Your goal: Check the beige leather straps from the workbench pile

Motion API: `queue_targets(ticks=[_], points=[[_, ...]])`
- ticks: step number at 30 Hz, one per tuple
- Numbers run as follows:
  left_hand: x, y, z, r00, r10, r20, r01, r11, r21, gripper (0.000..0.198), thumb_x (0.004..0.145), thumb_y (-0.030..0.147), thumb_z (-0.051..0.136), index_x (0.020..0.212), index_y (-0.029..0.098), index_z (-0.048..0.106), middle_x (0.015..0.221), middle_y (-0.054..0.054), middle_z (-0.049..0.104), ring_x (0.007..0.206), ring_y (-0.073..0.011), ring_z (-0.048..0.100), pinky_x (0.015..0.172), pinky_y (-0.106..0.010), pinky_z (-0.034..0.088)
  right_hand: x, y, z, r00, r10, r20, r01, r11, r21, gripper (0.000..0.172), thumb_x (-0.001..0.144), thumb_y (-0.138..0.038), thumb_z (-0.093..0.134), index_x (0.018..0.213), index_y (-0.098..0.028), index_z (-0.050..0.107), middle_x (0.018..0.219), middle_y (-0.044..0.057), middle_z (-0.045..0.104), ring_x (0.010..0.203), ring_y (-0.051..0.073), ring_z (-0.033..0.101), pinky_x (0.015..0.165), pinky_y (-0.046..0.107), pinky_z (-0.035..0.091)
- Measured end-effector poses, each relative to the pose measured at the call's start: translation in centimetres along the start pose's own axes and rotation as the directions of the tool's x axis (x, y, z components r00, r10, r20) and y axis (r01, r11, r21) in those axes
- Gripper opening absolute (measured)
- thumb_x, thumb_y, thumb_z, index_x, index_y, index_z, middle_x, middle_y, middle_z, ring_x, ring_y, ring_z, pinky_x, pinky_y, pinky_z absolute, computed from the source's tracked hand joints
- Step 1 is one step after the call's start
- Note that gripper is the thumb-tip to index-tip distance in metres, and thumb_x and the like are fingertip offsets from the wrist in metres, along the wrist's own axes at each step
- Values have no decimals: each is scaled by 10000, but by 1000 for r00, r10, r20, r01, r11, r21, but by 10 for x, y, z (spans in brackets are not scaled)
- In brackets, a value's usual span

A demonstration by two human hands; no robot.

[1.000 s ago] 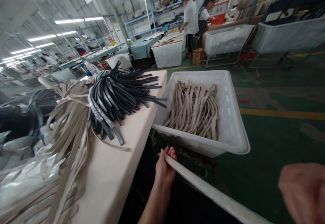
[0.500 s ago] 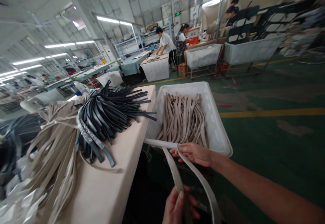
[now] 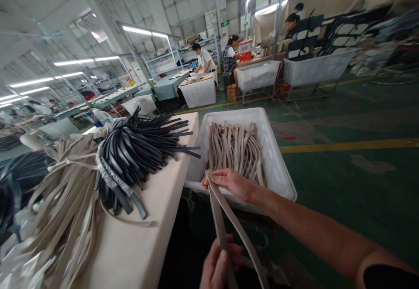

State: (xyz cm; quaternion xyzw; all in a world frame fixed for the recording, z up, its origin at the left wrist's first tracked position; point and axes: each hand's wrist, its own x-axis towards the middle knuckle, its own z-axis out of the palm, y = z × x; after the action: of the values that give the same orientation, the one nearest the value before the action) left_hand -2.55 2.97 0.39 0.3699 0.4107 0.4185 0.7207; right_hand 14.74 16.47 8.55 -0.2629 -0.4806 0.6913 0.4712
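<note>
A long beige strap [image 3: 218, 217] runs between my two hands, its two lengths meeting at the top. My right hand [image 3: 233, 184] pinches the upper ends together, just over the near rim of a white plastic tub [image 3: 280, 166]. Lower down, my left hand [image 3: 220, 258] is closed around the left length between thumb and fingers. The other length hangs down to the right, and its lower end leaves the picture. Inside the tub lie many similar beige straps [image 3: 235, 149], side by side.
On the pale table [image 3: 131, 249] at left lie a bundle of black straps [image 3: 140, 145] and a tied bundle of beige straps [image 3: 72, 184]. Clear plastic [image 3: 22, 258] sits at the near left. Co-workers [image 3: 205, 62] stand and sit farther back, near white carts [image 3: 257, 77].
My right hand has moved left and slightly up, bringing the two strap ends together. My left hand has shifted slightly left and still grips its length.
</note>
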Motion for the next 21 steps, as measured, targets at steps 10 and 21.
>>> queue_targets(ticks=[10,21], points=[[21,103,31,917,396,-52,-352,863,362,393,897,537,636,1042,179,711,925,-43,739,884,-199,644,808,-268,493,-17,-37,60,981,-58,184,83,988,-129,336,917,-429,617,1001,-140,766,485,-69,447,360,68,314,331,202,195],[2,49,34,966,256,-45,-189,811,554,402,919,564,548,857,225,756,874,-59,742,817,-233,621,762,-300,467,-18,-32,35,984,-165,65,169,984,-58,259,904,-382,657,837,-155,764,947,55,754,875,166,641,832,304,460]])
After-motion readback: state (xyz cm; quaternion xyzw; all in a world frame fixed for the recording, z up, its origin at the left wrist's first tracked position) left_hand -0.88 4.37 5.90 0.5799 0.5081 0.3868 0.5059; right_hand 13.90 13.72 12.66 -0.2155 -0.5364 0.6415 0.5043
